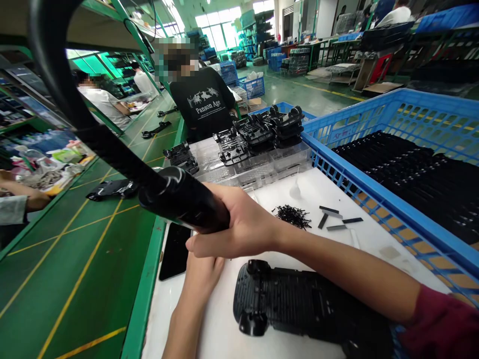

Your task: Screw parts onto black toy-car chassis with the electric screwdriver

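Observation:
My right hand (pixel 243 222) is wrapped round a thick black cylindrical tool (pixel 179 199), whose heavy black cable arches up to the top left. Directly beneath it is my left hand (pixel 205 267), its fingers hidden behind the right hand and the tool. A black plastic chassis (pixel 292 301) with wheel-like ends lies on the white work surface (pixel 224 324), partly under my right forearm. Past my right hand sits a pile of small black screws (pixel 294 216), with several dark strips (pixel 331 212) beside it. A black phone-like slab (pixel 175 252) lies left of my hands.
Black chassis parts (pixel 258 129) are stacked on clear trays at the back. A blue crate (pixel 392 219) of black parts borders the right side. Left runs a green conveyor (pixel 75 259) carrying more chassis. A person in black (pixel 204 102) sits ahead; another person's hand (pixel 35 197) is far left.

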Tool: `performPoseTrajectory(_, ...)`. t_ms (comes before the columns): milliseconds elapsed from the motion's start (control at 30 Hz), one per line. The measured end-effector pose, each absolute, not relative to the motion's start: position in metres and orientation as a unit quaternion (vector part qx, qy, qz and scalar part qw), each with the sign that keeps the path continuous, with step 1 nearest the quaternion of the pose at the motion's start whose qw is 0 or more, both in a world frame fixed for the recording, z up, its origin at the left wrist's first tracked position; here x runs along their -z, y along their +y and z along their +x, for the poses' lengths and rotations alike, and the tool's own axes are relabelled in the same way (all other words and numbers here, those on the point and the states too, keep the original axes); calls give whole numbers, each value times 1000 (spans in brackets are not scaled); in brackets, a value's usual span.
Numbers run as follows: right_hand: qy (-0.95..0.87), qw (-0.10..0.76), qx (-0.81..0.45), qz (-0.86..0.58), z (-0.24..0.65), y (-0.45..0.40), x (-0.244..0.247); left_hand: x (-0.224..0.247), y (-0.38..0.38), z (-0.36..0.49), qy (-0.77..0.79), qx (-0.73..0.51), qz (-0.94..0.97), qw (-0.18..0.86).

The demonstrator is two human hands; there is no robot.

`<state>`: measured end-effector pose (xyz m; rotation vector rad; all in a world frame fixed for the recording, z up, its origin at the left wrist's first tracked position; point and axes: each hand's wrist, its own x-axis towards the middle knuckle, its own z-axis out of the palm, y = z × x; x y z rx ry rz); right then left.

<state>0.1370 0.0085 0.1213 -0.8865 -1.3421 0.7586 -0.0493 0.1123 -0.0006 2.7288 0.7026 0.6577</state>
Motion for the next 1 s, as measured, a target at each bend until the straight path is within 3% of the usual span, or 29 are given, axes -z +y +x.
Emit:
performPoseTrajectory(133,-582,635,-330,-386,136,9,-122,-1,112,-51,238,-206,943,109)
performPoseTrajectory(633,-544,681,-356,-336,125,3,-127,-7,73,-48,241,-133,932,236)
performPoseTrajectory(1000,-522,692,-395,-305,119,5,-123,5,80,-58,207,-158,947,187)
